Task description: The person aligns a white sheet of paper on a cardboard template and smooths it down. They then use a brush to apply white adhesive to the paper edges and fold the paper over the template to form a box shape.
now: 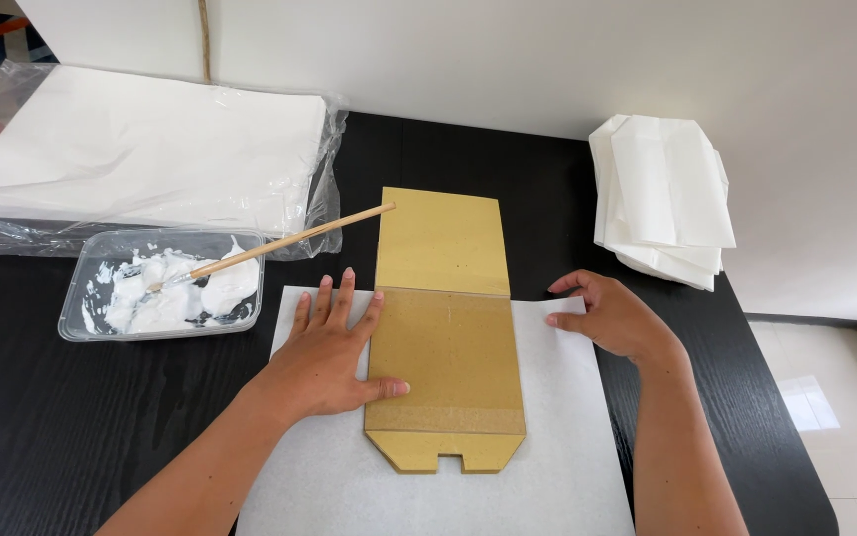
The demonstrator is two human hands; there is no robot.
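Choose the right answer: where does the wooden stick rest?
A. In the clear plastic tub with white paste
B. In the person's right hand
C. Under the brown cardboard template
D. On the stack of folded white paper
A: the wooden stick leans with its lower end in the white paste inside the clear plastic tub; neither hand touches it.

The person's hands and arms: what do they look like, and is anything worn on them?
Both the left hand and the right hand are bare: no gloves, rings, watch or bracelet are visible. Both forearms are uncovered, with no sleeve in view. Fingernails are short and unpainted.
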